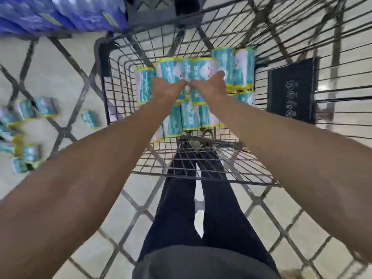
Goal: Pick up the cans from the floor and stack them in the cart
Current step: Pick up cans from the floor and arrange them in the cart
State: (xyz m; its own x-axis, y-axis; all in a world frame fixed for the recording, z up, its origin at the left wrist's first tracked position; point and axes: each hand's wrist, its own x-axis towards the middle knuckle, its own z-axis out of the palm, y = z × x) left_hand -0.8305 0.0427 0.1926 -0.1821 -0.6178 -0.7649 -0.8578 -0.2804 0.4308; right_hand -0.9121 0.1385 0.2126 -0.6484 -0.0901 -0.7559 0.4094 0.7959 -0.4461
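Cans (182,70), long axes pointing toward the cart's (205,168) far end, were grasped side by side by the left hand (168,86) and right hand (209,85).

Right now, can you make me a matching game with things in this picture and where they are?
Things:
1. teal cans in the hands
2. loose cans
3. blue packs
4. dark sign

Places:
A. on the floor, left of the cart
B. far upper left
C. hanging on the cart's right side
D. held above the cans stacked in the cart

Pairs: 1-D, 2-A, 3-B, 4-C
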